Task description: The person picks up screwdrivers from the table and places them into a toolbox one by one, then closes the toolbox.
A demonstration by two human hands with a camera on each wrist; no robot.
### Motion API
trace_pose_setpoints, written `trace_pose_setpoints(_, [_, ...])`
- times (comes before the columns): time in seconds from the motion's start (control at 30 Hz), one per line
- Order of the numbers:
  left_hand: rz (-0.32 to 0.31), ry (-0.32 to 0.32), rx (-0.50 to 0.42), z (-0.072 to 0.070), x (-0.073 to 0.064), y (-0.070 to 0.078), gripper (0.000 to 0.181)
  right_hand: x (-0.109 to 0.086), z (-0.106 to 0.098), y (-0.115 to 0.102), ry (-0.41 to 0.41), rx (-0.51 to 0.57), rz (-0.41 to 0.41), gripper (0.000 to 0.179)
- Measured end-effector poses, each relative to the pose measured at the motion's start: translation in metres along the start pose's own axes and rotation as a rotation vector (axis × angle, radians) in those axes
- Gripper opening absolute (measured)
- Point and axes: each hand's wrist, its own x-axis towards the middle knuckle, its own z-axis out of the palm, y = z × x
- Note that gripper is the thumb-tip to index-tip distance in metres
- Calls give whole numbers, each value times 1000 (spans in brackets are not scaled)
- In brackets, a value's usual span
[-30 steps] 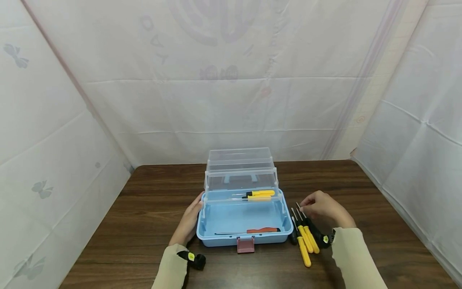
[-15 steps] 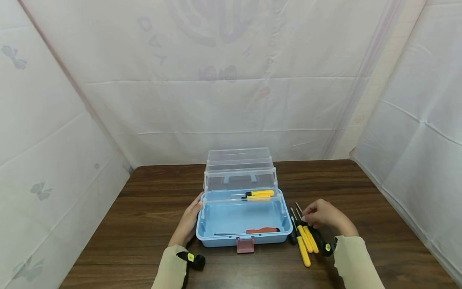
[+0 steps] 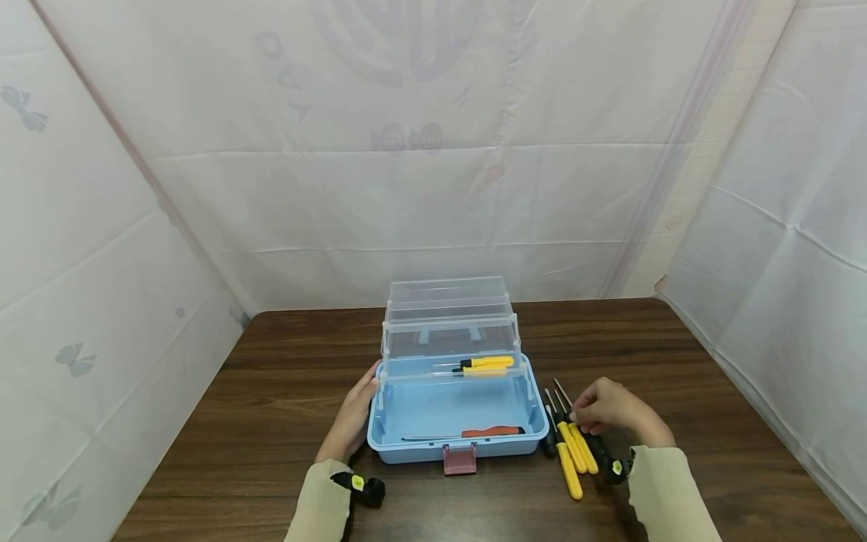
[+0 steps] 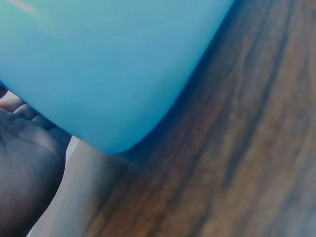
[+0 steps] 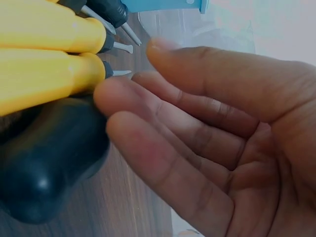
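A blue plastic toolbox [image 3: 447, 410] stands with its clear lid [image 3: 454, 339] raised. My left hand [image 3: 352, 418] rests along its left side, fingers extended; the left wrist view shows my palm [image 4: 29, 163] beside the blue wall [image 4: 113, 74]. Inside lie a red screwdriver [image 3: 491, 432] near the front and yellow screwdrivers [image 3: 488, 362] at the back. My right hand [image 3: 612, 410] is over the shafts of several yellow-handled screwdrivers [image 3: 569, 470] right of the box. In the right wrist view its thumb [image 5: 197, 64] and fingers are bent and apart, with nothing visibly pinched.
A black-handled screwdriver [image 3: 549, 444] lies against the box's right side. A dark, rounded handle [image 5: 54, 158] lies beside the yellow ones. The box's pink latch [image 3: 460, 459] hangs down in front. White sheeting [image 3: 433, 188] surrounds the wooden table [image 3: 284, 391].
My right hand has shifted slightly right and toward me, from the screwdriver tips to nearer their handles. My left hand and the toolbox have stayed put.
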Motion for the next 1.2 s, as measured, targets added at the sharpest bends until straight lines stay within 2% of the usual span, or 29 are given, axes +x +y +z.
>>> trace_pose_setpoints(0.2, [13, -8, -17, 0, 0, 0, 56, -1, 2, 0, 16, -7, 2, 6])
trace_pose_setpoints(0.43, [11, -5, -20, 0, -1, 0, 56, -1, 9, 0, 49, -68, -41, 3])
trace_pose_setpoints(0.8, [12, -5, -23, 1, -1, 1, 57, -3, 16, -11, 79, -158, 17, 10])
trace_pose_setpoints(1.2, [2, 8, -40, 2, -2, 1, 57, -4, 22, -18, 104, -260, 22, 10])
